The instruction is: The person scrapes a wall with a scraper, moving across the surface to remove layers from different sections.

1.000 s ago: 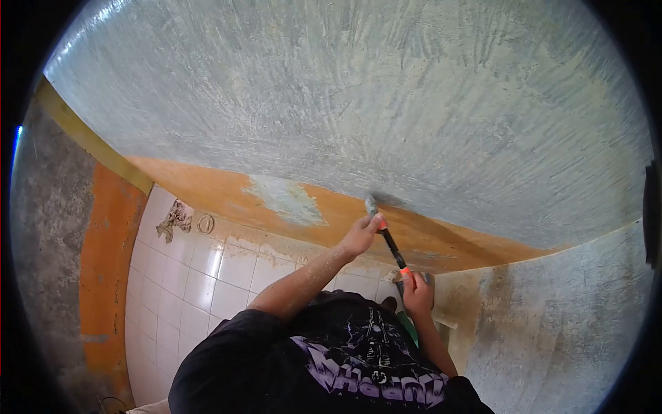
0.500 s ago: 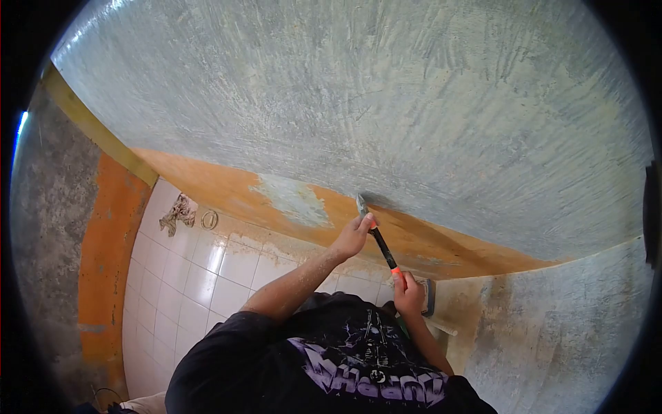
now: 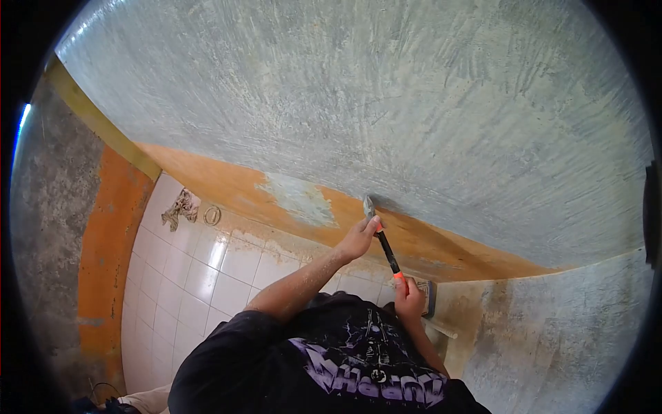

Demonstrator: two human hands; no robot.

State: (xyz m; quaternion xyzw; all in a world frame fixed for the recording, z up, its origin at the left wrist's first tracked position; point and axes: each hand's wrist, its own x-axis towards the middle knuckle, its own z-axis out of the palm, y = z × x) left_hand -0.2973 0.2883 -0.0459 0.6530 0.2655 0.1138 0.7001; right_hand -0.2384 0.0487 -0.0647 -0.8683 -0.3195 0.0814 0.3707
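Note:
A long-handled scraper (image 3: 388,252) with a black and orange handle slants up toward the wall (image 3: 331,90). Its grey metal head (image 3: 369,205) meets the wall near where the scraped grey surface borders the orange paint (image 3: 407,238). My left hand (image 3: 358,238) is closed around the upper handle, just below the head. Lower down, my right hand (image 3: 409,300) grips the orange end of the handle. Pale dust clings to my left forearm.
On the white tiled floor (image 3: 162,297) lie a crumpled cloth (image 3: 181,209) and a ring-shaped roll (image 3: 212,216). Scraped debris (image 3: 265,245) runs along the wall's foot. A dark-edged object (image 3: 432,298) and a white pipe-like piece (image 3: 441,327) are beside my right arm.
The scraper and both hands appear slightly farther right and lower in view, while the whole scene has shifted a little with the camera. Both hands keep their hold.

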